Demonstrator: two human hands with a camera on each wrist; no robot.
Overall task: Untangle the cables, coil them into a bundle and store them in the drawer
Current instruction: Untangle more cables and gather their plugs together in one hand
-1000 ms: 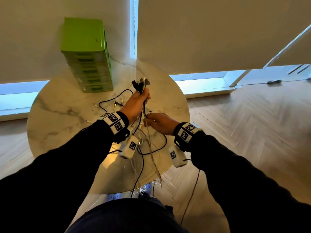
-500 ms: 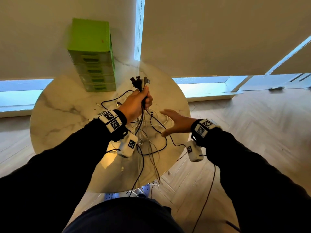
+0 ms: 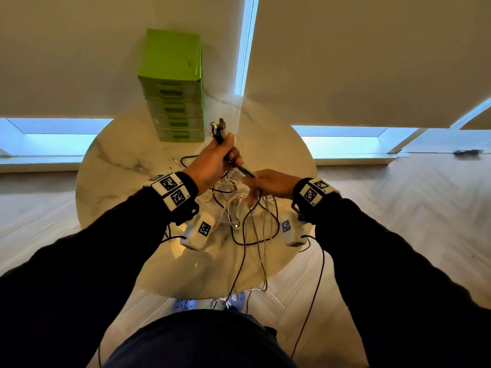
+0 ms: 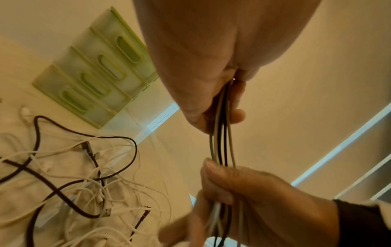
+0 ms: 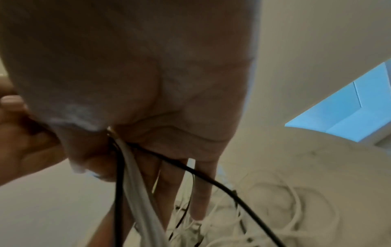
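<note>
Both hands on the cable bunch, mid-frame above the table.

Left hand (image 3: 212, 163) fist wrapped tight round the gathered cables (image 4: 222, 142), plug ends (image 3: 219, 128) sticking out the top. Right hand (image 3: 268, 183) just below it, thumb and forefinger pinching the same strands, other fingers (image 5: 203, 192) loose and pointing down. Strands run taut between the hands. Rest of the tangle (image 3: 239, 208), black and white, lies on the round marble table (image 3: 119, 168), some trailing off the lower edge. Green drawer unit (image 3: 175, 96) upright at upper centre, drawers closed.
</note>
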